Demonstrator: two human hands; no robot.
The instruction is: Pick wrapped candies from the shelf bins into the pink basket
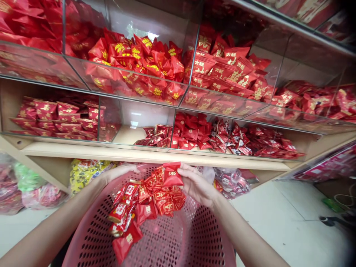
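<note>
A pink perforated plastic basket (91, 226) is tilted toward me below the shelves. My left hand (121, 171) grips its far left rim, with the fingers partly hidden at the edge. Between the thumb and fingers of my right hand (196, 185) is a small red candy packet (172, 175) with gold print, held over the far side of the basket. Beneath it lie several red wrapped candies (164, 202), some with gold characters. Closer to me inside the basket, another red packet (122, 246) rests on the perforated bottom.
Clear-fronted shelf bins hold red candy packets (147, 66) above and smaller red candies (191, 131) on the lower shelf. The wooden shelf edge (155, 154) runs just beyond the basket. Bagged goods, including a yellow bag (89, 172), sit underneath. Pale floor tiles (278, 222) extend to the right.
</note>
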